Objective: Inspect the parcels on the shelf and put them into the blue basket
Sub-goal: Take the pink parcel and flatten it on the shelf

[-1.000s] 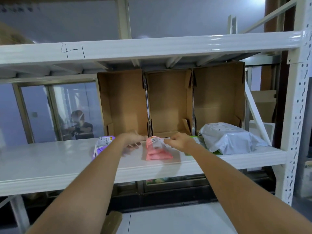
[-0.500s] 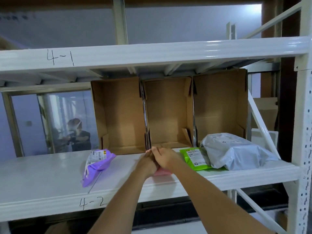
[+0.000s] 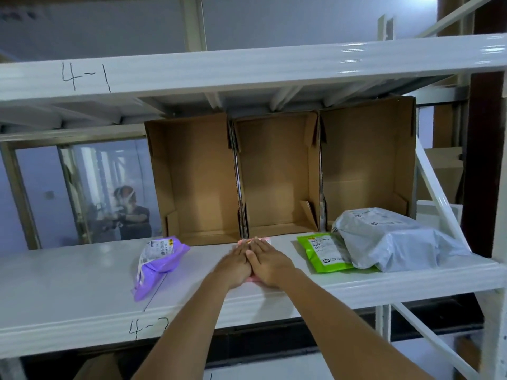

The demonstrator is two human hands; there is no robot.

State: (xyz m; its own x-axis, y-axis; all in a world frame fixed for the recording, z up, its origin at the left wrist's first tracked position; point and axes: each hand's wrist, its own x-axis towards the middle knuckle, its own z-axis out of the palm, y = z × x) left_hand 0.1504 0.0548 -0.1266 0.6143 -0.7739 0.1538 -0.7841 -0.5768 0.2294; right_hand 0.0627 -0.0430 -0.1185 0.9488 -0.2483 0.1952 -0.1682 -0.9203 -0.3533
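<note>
White shelf: pink parcel under both flat hands.

A white metal rack fills the frame, with three open cardboard boxes at the centre. A window shows at left, a grey wall above.

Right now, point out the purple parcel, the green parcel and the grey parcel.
purple parcel (image 3: 160, 266): head view, middle of its wrapper.
green parcel (image 3: 323, 253): head view, its white label.
grey parcel (image 3: 395, 239): head view, its top face.
</note>
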